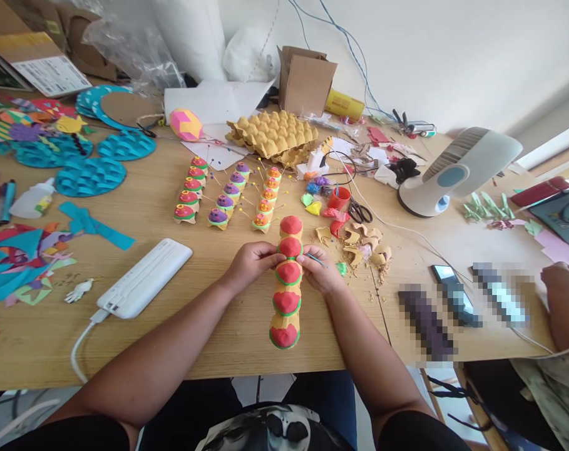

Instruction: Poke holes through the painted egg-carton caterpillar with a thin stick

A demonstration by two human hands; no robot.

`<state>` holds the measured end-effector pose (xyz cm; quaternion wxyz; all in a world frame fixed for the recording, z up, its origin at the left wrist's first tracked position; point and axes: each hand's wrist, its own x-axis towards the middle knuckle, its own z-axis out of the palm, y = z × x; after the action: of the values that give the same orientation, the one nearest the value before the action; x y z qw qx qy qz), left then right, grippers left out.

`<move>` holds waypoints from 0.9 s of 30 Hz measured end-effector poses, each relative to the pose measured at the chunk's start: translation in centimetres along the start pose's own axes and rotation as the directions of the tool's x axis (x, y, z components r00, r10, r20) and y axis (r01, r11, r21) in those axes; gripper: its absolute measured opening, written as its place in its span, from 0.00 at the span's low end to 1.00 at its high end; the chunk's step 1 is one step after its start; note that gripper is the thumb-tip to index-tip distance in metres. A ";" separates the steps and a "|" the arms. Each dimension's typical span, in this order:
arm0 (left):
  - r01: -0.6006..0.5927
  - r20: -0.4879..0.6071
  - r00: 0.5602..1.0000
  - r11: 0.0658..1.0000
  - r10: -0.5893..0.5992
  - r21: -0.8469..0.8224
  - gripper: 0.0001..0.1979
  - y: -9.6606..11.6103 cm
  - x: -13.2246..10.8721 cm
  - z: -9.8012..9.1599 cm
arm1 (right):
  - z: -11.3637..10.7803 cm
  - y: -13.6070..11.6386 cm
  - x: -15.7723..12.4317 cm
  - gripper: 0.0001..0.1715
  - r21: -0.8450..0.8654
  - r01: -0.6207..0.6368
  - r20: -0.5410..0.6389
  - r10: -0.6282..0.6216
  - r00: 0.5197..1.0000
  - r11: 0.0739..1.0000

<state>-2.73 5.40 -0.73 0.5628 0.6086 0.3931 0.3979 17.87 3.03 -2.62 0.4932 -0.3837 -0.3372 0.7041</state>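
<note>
"Wooden table [246,341], wide, yet so much sits on its far side. Why?"

"Within reach but out of the elbows' way, I'd guess. Maybe that's why the white fan [474,156] stands off to the far right."

"And the egg tray [277,131], far centre?"

"Its bumps look like those of the long strip [288,275], so perhaps it's kept close as the same stuff."

"Where exactly is that strip?"

"Near middle, between the hands, red bumps up, its length running near to far. Every bump shows to the person that way."

"The three shorter strips [225,202] beyond it?"

"Set side by side, probably to keep them from being knocked."

"How is the long one held?"

"Left hand [253,266] pinching its left edge, right hand [320,269] its right, by the second bump from the far end. Edge grips likely spare the red tops."

"Scissors [360,212] and red cup [339,199]?"

"Far right of the strip, presumably handy for the right hand."

"That thin blue stick [316,258]?"

"Against the right hand's fingers; how firmly gripped, I can't tell."
</note>
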 end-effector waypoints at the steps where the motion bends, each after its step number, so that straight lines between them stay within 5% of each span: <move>1: -0.007 -0.004 1.000 1.000 0.007 0.015 0.16 0.0 0.0 0.0 | 0.0 0.0 0.0 0.20 -0.009 0.004 0.005 -0.004 1.000 1.000; 7: 0.005 -0.010 1.000 0.999 -0.006 -0.047 0.16 -0.4 0.0 0.1 | 0.1 0.3 0.1 0.20 -0.005 0.016 0.023 -0.016 1.000 1.000; 14: 0.165 0.068 0.986 0.848 -0.151 -0.504 0.19 -1.6 0.3 1.4 | 0.2 0.2 0.2 0.20 0.090 0.014 -0.005 -0.013 1.000 0.996; 27: 0.157 0.063 0.987 0.831 -0.146 -0.533 0.17 -1.7 0.2 1.4 | 0.2 0.5 0.2 0.20 0.100 0.030 -0.014 -0.028 0.999 0.995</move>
<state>-1.45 5.17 -2.51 0.7439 0.3977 0.3078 0.4402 17.43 3.03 -2.95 0.5242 -0.3581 -0.3039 0.7104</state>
